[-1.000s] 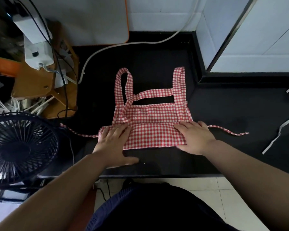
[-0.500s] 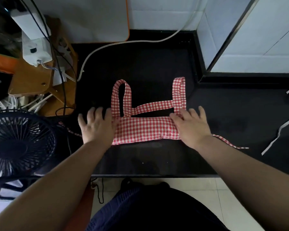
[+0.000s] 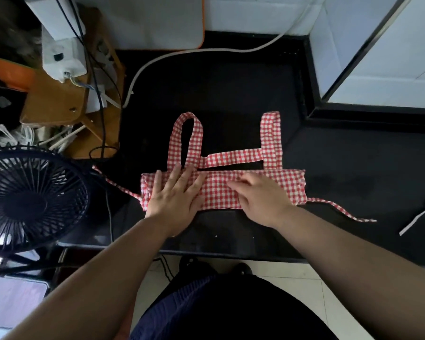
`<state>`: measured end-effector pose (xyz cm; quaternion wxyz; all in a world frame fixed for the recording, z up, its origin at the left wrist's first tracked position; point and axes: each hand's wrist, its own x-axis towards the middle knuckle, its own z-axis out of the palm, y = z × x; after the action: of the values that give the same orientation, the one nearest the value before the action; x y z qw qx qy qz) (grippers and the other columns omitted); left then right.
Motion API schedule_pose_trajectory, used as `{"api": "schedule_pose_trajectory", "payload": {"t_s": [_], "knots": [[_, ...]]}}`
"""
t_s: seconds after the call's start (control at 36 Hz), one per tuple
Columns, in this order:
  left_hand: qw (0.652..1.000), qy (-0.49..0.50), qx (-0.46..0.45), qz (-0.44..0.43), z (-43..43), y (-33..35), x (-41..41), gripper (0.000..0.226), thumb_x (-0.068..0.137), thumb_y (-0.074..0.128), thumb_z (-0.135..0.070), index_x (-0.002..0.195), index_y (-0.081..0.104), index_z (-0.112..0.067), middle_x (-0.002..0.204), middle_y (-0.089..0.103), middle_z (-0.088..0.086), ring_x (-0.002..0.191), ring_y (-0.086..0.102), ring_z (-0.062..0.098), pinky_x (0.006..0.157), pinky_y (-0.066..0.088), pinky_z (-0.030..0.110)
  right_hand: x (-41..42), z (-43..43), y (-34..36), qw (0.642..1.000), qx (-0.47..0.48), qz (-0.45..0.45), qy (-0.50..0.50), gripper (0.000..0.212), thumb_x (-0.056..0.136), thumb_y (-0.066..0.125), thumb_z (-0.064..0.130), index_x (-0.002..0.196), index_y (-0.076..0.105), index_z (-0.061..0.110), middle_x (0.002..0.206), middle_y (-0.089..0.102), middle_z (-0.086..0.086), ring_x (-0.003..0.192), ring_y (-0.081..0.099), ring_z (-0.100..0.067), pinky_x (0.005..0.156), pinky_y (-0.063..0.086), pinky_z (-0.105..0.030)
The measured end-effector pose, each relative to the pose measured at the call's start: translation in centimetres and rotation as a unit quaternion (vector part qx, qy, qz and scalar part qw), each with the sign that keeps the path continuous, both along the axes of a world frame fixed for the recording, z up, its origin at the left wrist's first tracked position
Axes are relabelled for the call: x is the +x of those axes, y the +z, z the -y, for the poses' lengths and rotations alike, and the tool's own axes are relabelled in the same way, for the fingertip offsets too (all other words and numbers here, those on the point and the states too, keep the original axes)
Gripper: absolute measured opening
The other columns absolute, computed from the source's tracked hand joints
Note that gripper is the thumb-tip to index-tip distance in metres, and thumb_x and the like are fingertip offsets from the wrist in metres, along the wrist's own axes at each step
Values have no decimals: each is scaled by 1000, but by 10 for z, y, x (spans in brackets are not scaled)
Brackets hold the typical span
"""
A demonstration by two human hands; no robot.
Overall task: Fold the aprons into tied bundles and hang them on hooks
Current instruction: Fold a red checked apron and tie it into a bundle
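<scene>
A red-and-white checked apron (image 3: 290, 185) lies on the black counter (image 3: 231, 94), folded into a narrow horizontal band. Its neck straps (image 3: 270, 136) stick out toward the wall, and a thin waist tie (image 3: 341, 209) trails off to the right. My left hand (image 3: 174, 197) lies flat on the band's left part with fingers straight and spread. My right hand (image 3: 260, 197) presses the middle of the band, fingers pointing left. Both hands rest on the cloth without gripping it.
A black fan (image 3: 30, 197) stands at the counter's left end. Behind it are a wooden stand (image 3: 59, 101) with white devices and cables. A white hose (image 3: 182, 55) runs along the back. A white strip (image 3: 422, 214) lies at the far right.
The apron went from a wider fold to a narrow band. Both hands slid inward from the band's ends, the left onto its left part and the right to the middle.
</scene>
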<state>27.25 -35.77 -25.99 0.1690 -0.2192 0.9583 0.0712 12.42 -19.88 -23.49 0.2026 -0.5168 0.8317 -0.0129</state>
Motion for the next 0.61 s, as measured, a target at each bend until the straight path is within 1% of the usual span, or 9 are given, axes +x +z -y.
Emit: {"api": "schedule_pose_trajectory", "payload": {"t_s": [0.06, 0.11, 0.22, 0.31, 0.36, 0.39, 0.44, 0.56, 0.61], "knots": [[990, 112, -41, -78, -4, 0, 11, 61, 96, 19, -53, 153, 5, -33, 162, -2, 3, 147, -13, 26, 114, -11, 53, 0, 1, -4, 997, -15, 58, -52, 45, 100, 35, 43, 142, 41, 31, 139, 42, -3, 125, 43, -23, 101, 39, -35], [932, 326, -23, -155, -9, 4, 16, 74, 94, 42, -53, 153, 10, -21, 160, -2, 10, 145, -6, 30, 114, 0, 55, -5, 4, -4, 995, -13, 72, -73, 49, 96, 36, 52, 138, 47, 28, 131, 46, -1, 118, 48, -20, 94, 44, -34], [685, 688, 159, -177, -18, 20, 2, 103, 81, 68, -52, 150, 8, -5, 153, 12, 17, 136, 25, 36, 109, 27, 44, -7, 9, -4, 997, -1, 50, -61, 50, 93, 42, 56, 133, 47, 28, 124, 49, 0, 109, 51, -17, 87, 48, -33], [481, 755, 334, -296, -16, 15, -8, 83, 73, 82, -35, 133, 32, -7, 129, 48, 12, 106, 57, 27, 87, 50, 36, -3, 9, -3, 998, 5, 28, -51, 49, 94, 40, 55, 135, 44, 28, 126, 47, -1, 113, 49, -20, 88, 45, -32], [402, 742, 407, -348, -11, 11, -9, 74, 67, 87, -24, 124, 43, -9, 106, 59, 4, 86, 62, 16, 71, 54, 29, -2, 9, -2, 999, 14, 23, -44, 50, 95, 38, 54, 138, 41, 28, 128, 46, -1, 116, 47, -21, 89, 42, -32], [402, 731, 424, -353, -10, 14, -10, 68, 66, 88, -21, 120, 49, -11, 101, 62, 2, 84, 63, 14, 69, 54, 27, -3, 9, -2, 999, 18, 20, -41, 51, 95, 38, 54, 139, 40, 28, 129, 45, -1, 117, 46, -21, 89, 42, -32], [489, 680, 415, -356, -13, 15, -13, 50, 69, 84, -18, 112, 59, -14, 98, 66, -2, 89, 64, 15, 72, 53, 26, -4, 9, -3, 999, 23, 18, -42, 51, 96, 38, 54, 139, 40, 28, 128, 45, -2, 117, 46, -21, 90, 41, -32], [833, 353, 156, -396, -26, 15, -9, 30, 75, 70, -3, 104, 64, -5, 96, 61, 5, 89, 61, 28, 72, 46, 30, -2, 9, -3, 999, 8, 15, -50, 51, 95, 41, 52, 139, 42, 27, 125, 46, -4, 116, 46, -23, 90, 41, -33], [912, 172, 49, -369, -34, 3, -7, 45, 71, 62, 4, 116, 63, 3, 111, 59, 21, 96, 59, 42, 81, 50, 44, -1, 8, -6, 998, 3, 9, -55, 50, 95, 42, 52, 139, 42, 27, 124, 46, -5, 116, 46, -25, 91, 39, -34]]}}
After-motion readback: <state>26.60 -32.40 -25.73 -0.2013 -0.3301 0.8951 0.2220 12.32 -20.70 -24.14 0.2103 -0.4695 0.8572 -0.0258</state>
